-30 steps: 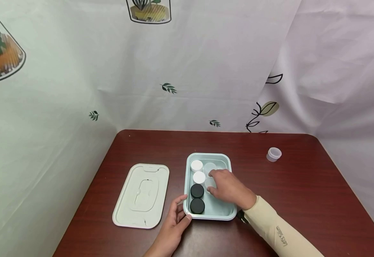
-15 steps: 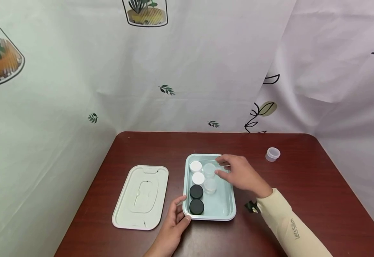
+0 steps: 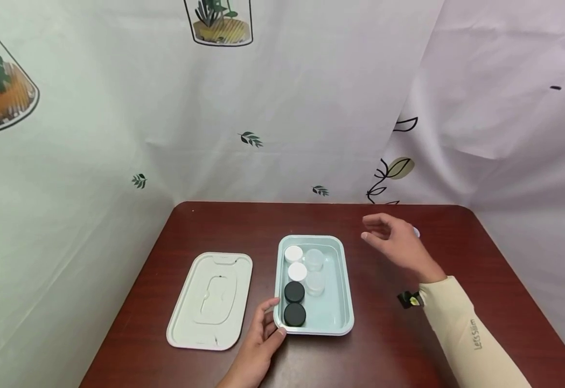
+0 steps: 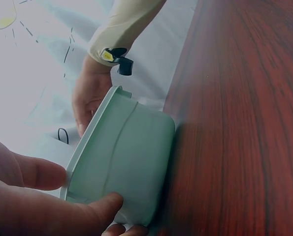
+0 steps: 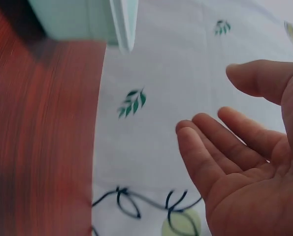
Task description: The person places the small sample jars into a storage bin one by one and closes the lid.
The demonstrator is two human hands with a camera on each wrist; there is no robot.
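Note:
My left hand (image 3: 258, 342) grips the near left corner of a pale green plastic container (image 3: 333, 323), thumb at the front and fingers along the left side. In the left wrist view its fingertips press the container wall (image 4: 131, 152). Inside, along the left, stand two white-lidded jars (image 3: 298, 272) and two black-lidded jars (image 3: 294, 314). Two clear small cups (image 3: 315, 284) sit beside the white ones. My right hand (image 3: 400, 245) hovers over the table right of the container, fingers spread and holding nothing. Behind it a small clear cup (image 3: 416, 231) is mostly hidden.
A whitish lid (image 3: 209, 302) lies flat on the table left of the container. The dark red wooden table (image 3: 384, 345) has rounded far corners. Pale printed cloth (image 3: 282, 108) hangs behind and at both sides.
My right hand has left the clear cups in the container and moved right toward the lone cup, now mostly covering it. My left hand keeps its grip on the corner.

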